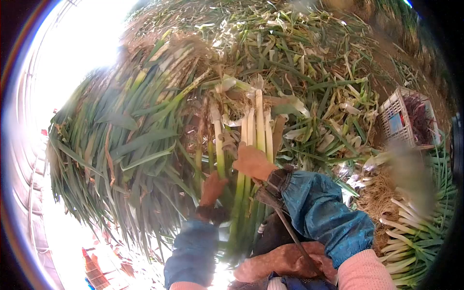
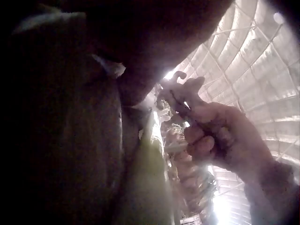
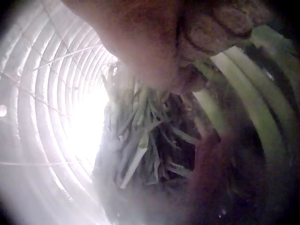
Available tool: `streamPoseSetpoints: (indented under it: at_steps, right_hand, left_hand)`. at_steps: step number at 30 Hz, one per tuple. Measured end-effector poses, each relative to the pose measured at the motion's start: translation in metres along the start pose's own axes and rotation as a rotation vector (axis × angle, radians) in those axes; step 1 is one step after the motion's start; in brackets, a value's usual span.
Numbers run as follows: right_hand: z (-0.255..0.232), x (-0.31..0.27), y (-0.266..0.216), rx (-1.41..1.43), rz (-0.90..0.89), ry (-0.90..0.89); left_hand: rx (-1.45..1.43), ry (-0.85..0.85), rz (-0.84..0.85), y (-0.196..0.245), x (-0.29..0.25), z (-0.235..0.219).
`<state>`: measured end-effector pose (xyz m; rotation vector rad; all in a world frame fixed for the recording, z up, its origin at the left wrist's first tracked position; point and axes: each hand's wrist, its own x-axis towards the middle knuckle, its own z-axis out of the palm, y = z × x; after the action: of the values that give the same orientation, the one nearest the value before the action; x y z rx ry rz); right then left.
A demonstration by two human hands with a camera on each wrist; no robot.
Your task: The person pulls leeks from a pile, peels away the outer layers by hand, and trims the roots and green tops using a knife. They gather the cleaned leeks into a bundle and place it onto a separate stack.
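My gloved left hand (image 1: 212, 188) grips a leek (image 1: 220, 157) with a pale stalk and green lower end; in the left wrist view a pale stalk (image 2: 145, 187) looms large beside that camera. Over several other leeks (image 1: 260, 121) lying side by side, white root ends pointing away, is my right hand (image 1: 255, 162). Seen from the left wrist, the right hand (image 2: 220, 136) has curled fingers pinching a thin curled strip of leek skin (image 2: 180, 93). Green stalks (image 3: 243, 89) pass close by the right hand (image 3: 150, 42) in the right wrist view.
A big heap of leeks (image 1: 111, 130) rises at left. Loose leaves and peelings (image 1: 309, 67) cover the ground ahead. To the right stand a white plastic crate (image 1: 398, 116) and a pile of pale-stalked leeks (image 1: 406, 241). A brown cord (image 1: 295, 237) runs from near my right wrist toward my lap.
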<state>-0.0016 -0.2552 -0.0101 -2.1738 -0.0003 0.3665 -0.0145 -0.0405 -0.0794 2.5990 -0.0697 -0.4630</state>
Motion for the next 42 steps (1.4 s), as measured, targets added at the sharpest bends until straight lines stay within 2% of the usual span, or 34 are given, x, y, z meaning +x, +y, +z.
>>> streamPoseSetpoints:
  at_steps: [3,6,9,12,15,18,22,24,26,30,33,37,39,41,42]
  right_hand:
    - [0.003,-0.001,-0.002,-0.021,-0.039,-0.003]
    - [0.007,-0.008,-0.006,-0.039,-0.051,-0.001]
    - [0.009,-0.007,-0.002,-0.068,-0.035,0.004]
    - [0.007,0.004,0.003,-0.077,-0.003,0.010]
    - [0.009,0.007,0.002,-0.085,-0.012,0.003]
    - [0.007,-0.005,-0.007,-0.130,-0.012,-0.026]
    - [0.011,-0.012,-0.009,-0.229,-0.047,-0.012]
    - [0.007,-0.011,-0.008,-0.173,-0.068,0.005]
    - [0.004,-0.005,-0.006,-0.148,-0.081,0.033]
    - [0.011,0.002,-0.001,-0.159,-0.098,0.059]
    - [0.011,-0.014,-0.007,-0.184,-0.118,0.015]
    - [0.011,-0.013,-0.005,-0.166,-0.075,-0.042]
    - [0.007,-0.005,-0.004,-0.311,-0.177,-0.031]
    - [0.008,0.009,-0.001,-0.295,-0.143,0.022]
    - [0.012,0.019,-0.001,-0.211,-0.059,0.064]
  left_hand:
    - [-0.007,-0.082,-0.057,0.008,-0.003,-0.006]
    - [-0.267,-0.057,0.078,0.001,-0.010,-0.005]
    - [-0.273,-0.117,0.028,0.009,-0.015,-0.011]
    - [-0.265,-0.170,-0.015,-0.006,-0.010,-0.004]
    - [-0.482,-0.294,0.018,-0.011,-0.013,-0.005]
    - [-0.522,-0.245,-0.035,0.003,-0.025,-0.014]
    - [-0.653,-0.342,-0.060,-0.017,-0.015,0.001]
    - [-0.702,-0.363,-0.034,-0.014,-0.016,-0.002]
    - [-0.752,-0.386,-0.078,-0.009,-0.018,-0.006]
    - [-0.751,-0.330,-0.096,0.038,-0.041,-0.035]
    - [-0.773,-0.292,-0.073,0.030,-0.038,-0.029]
    - [-0.840,-0.426,-0.089,-0.012,-0.018,-0.001]
    - [-0.900,-0.441,-0.130,-0.015,-0.016,0.000]
    - [-0.856,-0.419,-0.095,-0.014,-0.015,-0.001]
    - [-0.834,-0.409,-0.078,-0.013,-0.016,-0.001]
